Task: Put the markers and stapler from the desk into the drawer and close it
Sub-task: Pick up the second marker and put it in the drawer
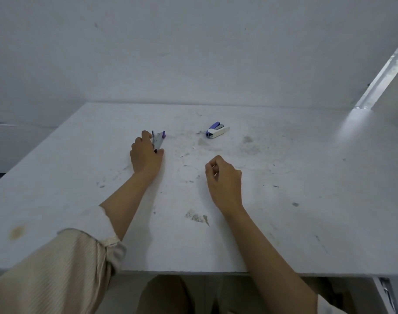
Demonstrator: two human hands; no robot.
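Note:
Grey markers with purple caps point(158, 140) lie bunched on the white desk point(284, 200), left of centre. My left hand point(145, 156) is closed around them, fingers and thumb on either side, the purple tips sticking out beyond my fingers. A purple and white stapler point(216, 130) lies on its own further right and back, untouched. My right hand point(224, 177) hovers in a loose fist over the middle of the desk, nothing in it. No drawer shows in this view.
The desk is scuffed and stained, and it meets a white wall point(193, 53) at the back. A shiny metal strip point(384, 73) runs up the right corner. My knees point(164, 293) show below the near desk edge.

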